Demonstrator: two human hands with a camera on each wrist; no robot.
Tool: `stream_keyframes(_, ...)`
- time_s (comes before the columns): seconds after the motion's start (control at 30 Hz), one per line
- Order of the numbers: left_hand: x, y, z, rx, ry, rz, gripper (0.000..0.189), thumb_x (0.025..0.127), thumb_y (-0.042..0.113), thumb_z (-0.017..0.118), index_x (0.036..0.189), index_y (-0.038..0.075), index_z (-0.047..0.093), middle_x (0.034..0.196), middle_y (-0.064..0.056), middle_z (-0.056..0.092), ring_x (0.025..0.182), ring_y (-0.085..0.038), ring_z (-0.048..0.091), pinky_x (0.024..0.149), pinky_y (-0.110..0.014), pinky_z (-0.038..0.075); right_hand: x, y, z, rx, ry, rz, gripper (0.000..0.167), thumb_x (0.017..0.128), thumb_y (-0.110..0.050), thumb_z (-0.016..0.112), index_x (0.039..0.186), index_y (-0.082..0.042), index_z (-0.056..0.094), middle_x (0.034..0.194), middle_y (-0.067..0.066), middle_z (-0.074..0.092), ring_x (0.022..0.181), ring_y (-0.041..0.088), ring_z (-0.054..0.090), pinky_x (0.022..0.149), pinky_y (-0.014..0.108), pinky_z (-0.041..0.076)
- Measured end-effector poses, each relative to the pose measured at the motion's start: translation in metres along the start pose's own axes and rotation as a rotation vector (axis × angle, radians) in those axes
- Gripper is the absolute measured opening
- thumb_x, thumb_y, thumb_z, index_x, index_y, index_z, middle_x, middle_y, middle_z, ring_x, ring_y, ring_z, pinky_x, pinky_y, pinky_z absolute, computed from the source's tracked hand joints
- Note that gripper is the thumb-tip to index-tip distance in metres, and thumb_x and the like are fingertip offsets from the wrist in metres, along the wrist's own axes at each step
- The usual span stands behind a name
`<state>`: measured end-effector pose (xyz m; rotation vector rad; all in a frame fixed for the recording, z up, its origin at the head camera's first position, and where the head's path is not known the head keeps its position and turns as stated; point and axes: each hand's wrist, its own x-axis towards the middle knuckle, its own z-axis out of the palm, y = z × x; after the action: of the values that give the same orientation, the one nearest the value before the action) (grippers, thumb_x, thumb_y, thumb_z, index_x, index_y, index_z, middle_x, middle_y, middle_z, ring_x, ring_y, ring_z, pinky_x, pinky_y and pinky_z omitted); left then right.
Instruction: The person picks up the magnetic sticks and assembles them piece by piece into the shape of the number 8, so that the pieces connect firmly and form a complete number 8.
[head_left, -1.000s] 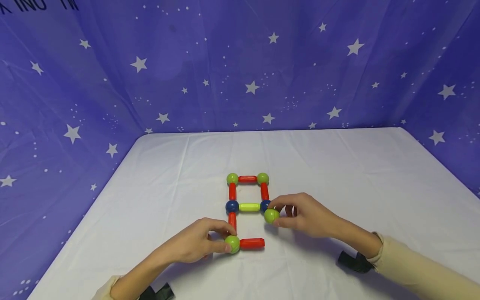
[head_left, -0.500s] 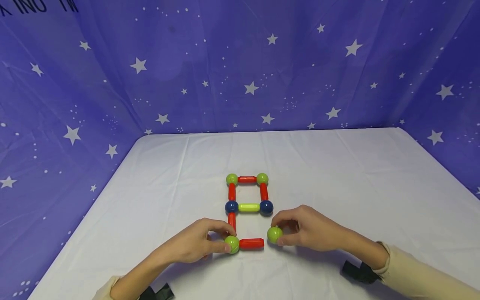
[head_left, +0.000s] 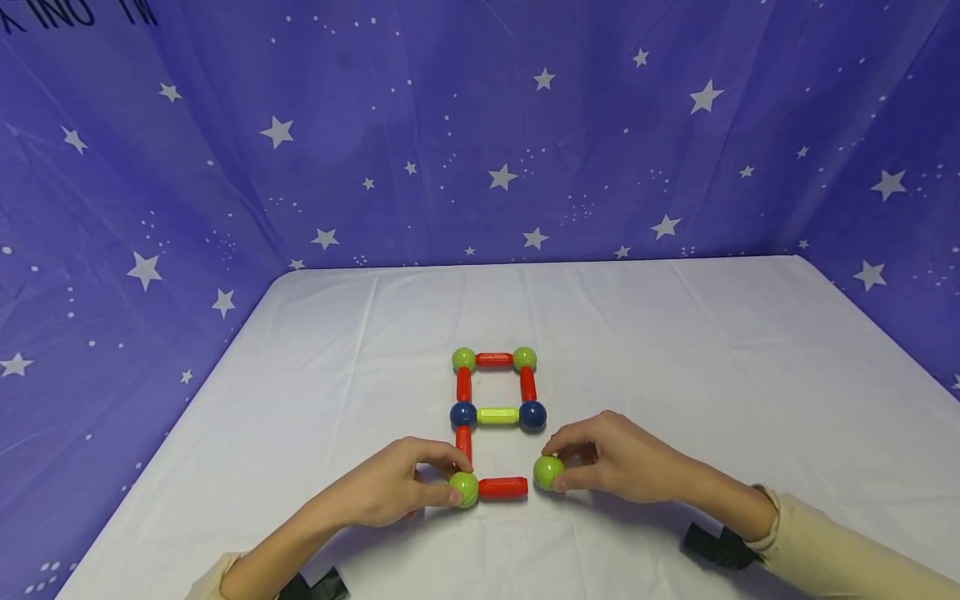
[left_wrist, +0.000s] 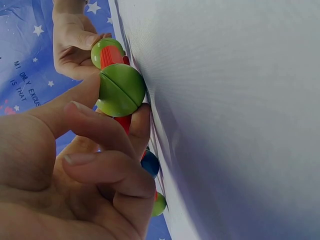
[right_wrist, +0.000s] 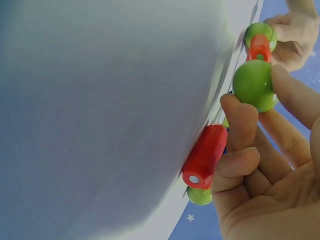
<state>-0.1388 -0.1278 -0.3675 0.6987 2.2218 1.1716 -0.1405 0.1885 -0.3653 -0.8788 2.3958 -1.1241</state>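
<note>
In the head view, my left hand pinches a green ball between thumb and fingers at the structure's near left corner. From that ball a red magnetic rod points right. My right hand pinches another green ball, a small gap right of the rod's free end. In the right wrist view a loose red rod with a bare metal end shows beside the curled lower fingers; I cannot tell if they hold it. Farther back, red rods, a yellow-green rod, two blue balls and two green balls form a square.
A white cloth covers the table. Behind and beside it hangs a purple-blue star-printed curtain. Black straps show at both wrists, by the beige sleeves.
The right hand has carried its green ball from beside the right blue ball toward the person, to near the red rod's free end. The left hand has stayed in place.
</note>
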Motion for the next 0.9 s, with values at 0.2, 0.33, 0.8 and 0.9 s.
stream_keyframes(0.2, -0.0002, 0.0004, 0.0001, -0.020, -0.003, -0.003, 0.020, 0.090, 0.021, 0.074, 0.109, 0.019, 0.070, 0.099, 0.003, 0.065, 0.055, -0.012, 0.052, 0.050, -0.027, 0.046, 0.0013, -0.0001, 0.0019, -0.011, 0.001, 0.035, 0.026, 0.084, -0.026, 0.080, 0.108, -0.018, 0.075, 0.093, -0.015, 0.069, 0.083, 0.007, 0.064, 0.072, 0.026, 0.053)
stream_keyframes(0.33, -0.0002, 0.0005, 0.0003, -0.020, -0.002, -0.006, 0.019, 0.090, 0.021, 0.074, 0.109, 0.020, 0.070, 0.099, 0.003, 0.065, 0.054, -0.012, 0.052, 0.050, -0.026, 0.046, 0.0016, -0.0009, 0.0036, -0.001, 0.000, 0.031, 0.026, 0.083, -0.025, 0.081, 0.107, -0.018, 0.075, 0.093, -0.015, 0.069, 0.084, 0.007, 0.065, 0.072, 0.026, 0.053)
stream_keyframes(0.8, 0.0006, 0.0014, 0.0002, -0.014, 0.000, -0.016, 0.020, 0.090, 0.020, 0.074, 0.109, 0.020, 0.070, 0.098, 0.003, 0.065, 0.060, -0.014, 0.054, 0.050, -0.027, 0.046, 0.0029, -0.0029, 0.0087, -0.055, -0.001, -0.038, 0.022, 0.084, -0.027, 0.080, 0.105, -0.023, 0.074, 0.082, -0.017, 0.065, 0.071, 0.004, 0.056, 0.059, 0.022, 0.046)
stream_keyframes(0.9, 0.0003, 0.0019, 0.0004, -0.032, -0.002, -0.008, 0.020, 0.090, 0.019, 0.074, 0.110, 0.018, 0.070, 0.098, 0.001, 0.064, 0.055, -0.015, 0.052, 0.048, -0.026, 0.044, 0.0026, -0.0032, 0.0090, -0.060, -0.001, -0.040, 0.022, 0.084, -0.026, 0.080, 0.105, -0.022, 0.074, 0.083, -0.017, 0.064, 0.071, 0.004, 0.057, 0.060, 0.023, 0.047)
